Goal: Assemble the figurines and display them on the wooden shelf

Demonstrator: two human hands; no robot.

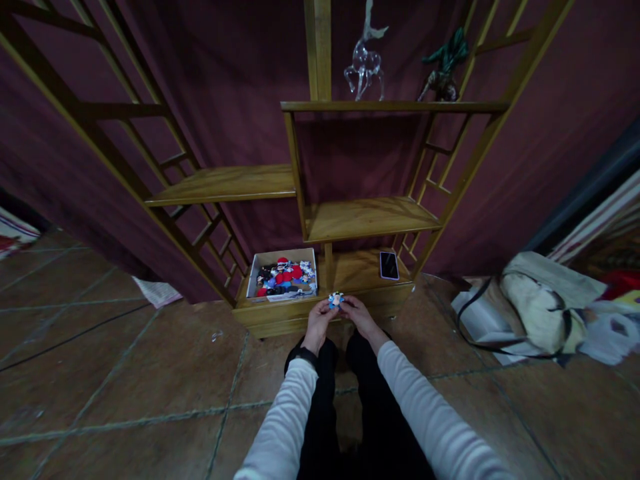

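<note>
Between both hands I hold a small figurine [336, 300], blue and white with a pinkish middle, just in front of the shelf unit's lowest board. My left hand [319, 323] grips it from the left, fingers closed on its edge. From the right, my right hand [361, 313] pinches its other side. To the left of my hands, a shallow white cardboard box [314, 275] sits on the bottom shelf, full of small figures in red, black, white and blue. A dark-screened phone [389, 265] with a pale edge lies on the same board, to the right.
The wooden shelf unit [235, 183] stands before a maroon curtain. A clear glass deer [367, 63] and a dark green statuette [445, 67] stand on its upper shelf. Bags [535, 300] with a black strap lie on the tiled floor at right; a cable [80, 337] runs at left.
</note>
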